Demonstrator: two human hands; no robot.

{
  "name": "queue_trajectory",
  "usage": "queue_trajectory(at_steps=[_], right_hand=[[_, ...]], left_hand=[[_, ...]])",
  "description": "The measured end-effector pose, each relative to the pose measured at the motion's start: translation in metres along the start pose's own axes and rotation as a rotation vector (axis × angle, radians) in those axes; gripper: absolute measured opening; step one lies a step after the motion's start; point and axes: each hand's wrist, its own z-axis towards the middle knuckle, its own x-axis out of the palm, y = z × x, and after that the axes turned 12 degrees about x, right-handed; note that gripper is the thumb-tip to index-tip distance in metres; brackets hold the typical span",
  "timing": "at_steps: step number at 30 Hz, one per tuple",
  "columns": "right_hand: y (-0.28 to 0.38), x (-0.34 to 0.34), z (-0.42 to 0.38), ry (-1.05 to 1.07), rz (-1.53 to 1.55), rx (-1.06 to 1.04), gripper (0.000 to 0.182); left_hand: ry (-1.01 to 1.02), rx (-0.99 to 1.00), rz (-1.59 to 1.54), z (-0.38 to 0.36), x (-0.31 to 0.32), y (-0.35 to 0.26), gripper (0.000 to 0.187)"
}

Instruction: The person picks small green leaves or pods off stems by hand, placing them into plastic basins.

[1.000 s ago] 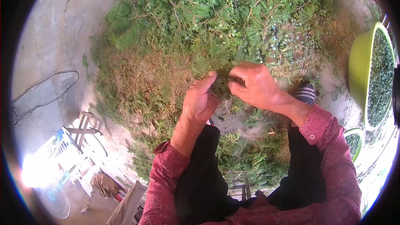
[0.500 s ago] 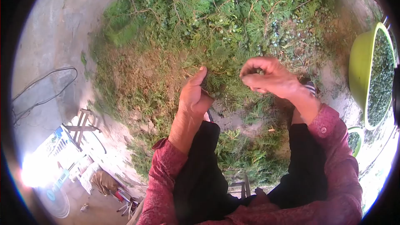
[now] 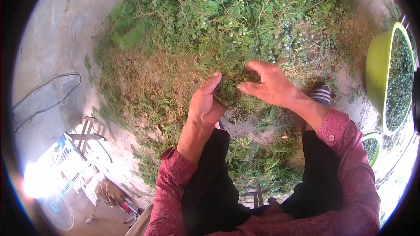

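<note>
My left hand is closed around a green evergreen sprig, its thumb pointing up along the stem. Small round cones show near its fingertips. Just right of the sprig, my right hand has thumb and forefinger spread apart at the foliage; I see nothing between them, and its other fingers are partly hidden. Beyond both hands lies a large heap of cut evergreen branches, dotted with pale blue-green cones.
A lime-green basin full of small green cones stands at the right, with a smaller green-rimmed container below it. Stripped sprigs lie between my legs. At the left are a black cable, a folding stool and a fan.
My right hand has moved left to the sprig, and its curled fingers have opened; the green cones seen in them are out of sight. My left hand has barely shifted.
</note>
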Motion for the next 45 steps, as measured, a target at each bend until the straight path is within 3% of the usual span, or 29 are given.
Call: queue_trajectory(at_steps=[1, 3, 7, 10, 12, 13, 15, 19, 21, 23, 26, 27, 29, 30, 39, 45], right_hand=[[0.000, 0.000, -0.001, -0.001, 0.001, 0.001, 0.031], [0.002, -0.002, -0.002, 0.128, 0.170, 0.204, 0.031], [0.002, -0.013, -0.001, 0.079, -0.079, 0.108, 0.026], [0.011, -0.025, -0.002, 0.246, -0.222, 0.020, 0.021], [0.019, -0.030, -0.004, 0.497, 0.137, 0.556, 0.020], [0.021, -0.032, -0.005, 0.499, 0.137, 0.556, 0.020], [0.022, -0.037, -0.011, 0.541, 0.395, 0.834, 0.018], [0.013, -0.051, -0.024, 0.586, 0.666, 0.824, 0.020], [0.020, -0.051, -0.027, 0.442, 0.867, 0.750, 0.021], [0.030, -0.045, -0.021, 0.425, 0.881, 0.723, 0.019], [0.040, -0.029, -0.006, 0.275, 0.176, 0.344, 0.015], [0.042, -0.021, -0.002, 0.276, 0.176, 0.341, 0.015], [0.036, -0.003, 0.002, 0.038, -0.151, -0.101, 0.014], [0.033, 0.000, 0.004, -0.008, -0.305, -0.224, 0.015], [0.026, 0.008, 0.003, -0.060, -0.570, -0.213, 0.017], [0.021, 0.009, 0.007, -0.096, -0.486, -0.229, 0.014]], left_hand=[[0.007, 0.002, 0.004, -0.002, 0.002, -0.001, 0.033], [-0.007, 0.014, 0.010, -0.002, 0.003, -0.001, 0.032], [-0.014, 0.046, 0.146, -0.008, 0.006, -0.008, 0.026], [-0.044, 0.084, 0.162, -0.005, -0.001, 0.000, 0.020], [-0.067, 0.094, 0.165, -0.007, 0.005, 0.003, 0.018], [-0.090, 0.105, 0.167, -0.008, 0.008, 0.002, 0.016], [-0.115, 0.094, 0.146, 0.000, -0.015, 0.001, 0.021], [-0.150, 0.091, 0.055, 0.001, -0.029, -0.013, 0.028], [-0.126, 0.062, 0.079, 0.000, -0.024, -0.006, 0.029], [-0.102, 0.084, 0.082, 0.002, -0.012, -0.005, 0.028], [-0.072, 0.054, 0.178, 0.001, -0.011, -0.002, 0.027], [-0.072, 0.056, 0.179, 0.002, -0.009, -0.001, 0.027], [-0.111, 0.013, 0.132, 0.001, -0.004, 0.004, 0.025], [-0.039, 0.007, 0.107, 0.002, -0.003, 0.006, 0.024], [-0.092, 0.002, 0.145, -0.001, 0.006, 0.014, 0.018], [-0.026, -0.015, 0.177, 0.003, -0.002, 0.013, 0.024]])
